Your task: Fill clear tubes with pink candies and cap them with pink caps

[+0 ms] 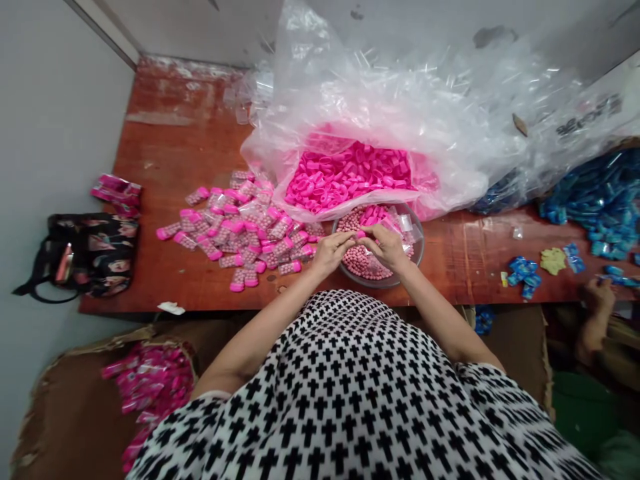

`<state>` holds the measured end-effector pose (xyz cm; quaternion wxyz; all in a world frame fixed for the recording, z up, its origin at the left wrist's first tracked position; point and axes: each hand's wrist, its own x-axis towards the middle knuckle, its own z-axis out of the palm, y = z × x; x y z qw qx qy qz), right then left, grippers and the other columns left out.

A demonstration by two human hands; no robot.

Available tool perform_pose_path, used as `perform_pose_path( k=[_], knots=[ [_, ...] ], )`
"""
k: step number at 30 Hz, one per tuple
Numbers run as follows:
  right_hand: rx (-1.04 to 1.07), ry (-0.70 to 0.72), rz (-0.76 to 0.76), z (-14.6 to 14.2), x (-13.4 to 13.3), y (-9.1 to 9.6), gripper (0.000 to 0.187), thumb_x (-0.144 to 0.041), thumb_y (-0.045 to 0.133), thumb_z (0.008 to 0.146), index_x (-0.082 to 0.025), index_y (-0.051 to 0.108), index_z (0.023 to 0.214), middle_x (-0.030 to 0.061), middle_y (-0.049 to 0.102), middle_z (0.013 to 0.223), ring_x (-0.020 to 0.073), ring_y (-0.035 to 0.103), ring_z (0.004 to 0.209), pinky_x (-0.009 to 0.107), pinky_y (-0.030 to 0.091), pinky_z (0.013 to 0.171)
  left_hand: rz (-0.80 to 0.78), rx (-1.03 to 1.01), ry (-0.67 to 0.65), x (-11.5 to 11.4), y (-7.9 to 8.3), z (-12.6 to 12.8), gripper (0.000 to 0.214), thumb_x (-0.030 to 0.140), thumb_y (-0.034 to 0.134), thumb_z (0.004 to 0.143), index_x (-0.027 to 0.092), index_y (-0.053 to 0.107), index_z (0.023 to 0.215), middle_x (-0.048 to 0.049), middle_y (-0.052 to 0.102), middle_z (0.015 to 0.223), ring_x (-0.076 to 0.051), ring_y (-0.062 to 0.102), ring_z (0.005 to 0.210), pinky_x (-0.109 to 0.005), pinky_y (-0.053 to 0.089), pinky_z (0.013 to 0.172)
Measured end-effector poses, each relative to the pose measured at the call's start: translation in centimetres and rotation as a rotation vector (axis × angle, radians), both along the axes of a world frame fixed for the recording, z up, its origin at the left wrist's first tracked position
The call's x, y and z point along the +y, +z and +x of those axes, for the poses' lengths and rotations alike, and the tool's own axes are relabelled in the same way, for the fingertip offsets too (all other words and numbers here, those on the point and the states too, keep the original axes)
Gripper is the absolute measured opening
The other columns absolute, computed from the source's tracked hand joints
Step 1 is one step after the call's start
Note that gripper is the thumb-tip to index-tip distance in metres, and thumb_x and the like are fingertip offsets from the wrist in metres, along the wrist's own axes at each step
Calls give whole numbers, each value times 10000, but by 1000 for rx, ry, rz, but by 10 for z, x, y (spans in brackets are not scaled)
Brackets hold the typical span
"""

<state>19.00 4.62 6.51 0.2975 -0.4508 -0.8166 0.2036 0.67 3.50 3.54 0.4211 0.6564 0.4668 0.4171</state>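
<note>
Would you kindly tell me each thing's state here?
Large clear plastic bag of pink caps: open.
Round clear bowl of pink pellets: partly filled.
Clear pink-capped tubes: filled, closed, heaped.
Left hand: pinching small pink piece.
Right hand: pinching the same piece.
Black patterned handbag: lying flat.

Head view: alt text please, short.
The left hand and right hand meet fingertip to fingertip over a bowl of small pink beads on a reddish wooden table. Left of the bowl lies a pile of pink-capped clear tubes; behind it, a clear bag of pink caps. At far right rests another person's hand.
</note>
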Motion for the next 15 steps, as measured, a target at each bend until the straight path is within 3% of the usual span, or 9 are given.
perform_pose_path(
  k=[5,10,13,15],
  knots=[
    [-76,105,-56,4,-7,-2,199,-350,474,903,-177,572,913,67,628,793,180,581,726,301,453,665,28,-10,-59,-2,4,-2,241,329,563,840,193,712,973,-62,724,954,-166,673,851,-281,513,785],
    [-123,90,-134,5,-12,-3,229,-380,458,898,-189,582,872,77,612,787,193,567,740,320,446,682,-44,-3,-95,-3,8,-1,212,323,585,815,228,722,946,-48,721,971,-175,670,876,-285,508,802],
    [19,32,-290,3,-9,1,254,-420,540,848,-193,630,916,80,655,850,197,592,794,339,460,755,-201,-112,-34,-5,4,3,248,383,624,771,209,728,912,-52,724,949,-196,665,871,-320,511,812],
    [233,-37,-455,2,-9,5,311,-449,591,807,-209,647,996,67,677,940,195,609,854,353,466,815,-364,-290,57,-7,1,6,351,444,641,739,175,715,952,-62,723,946,-199,664,832,-348,525,788]
  ],
)
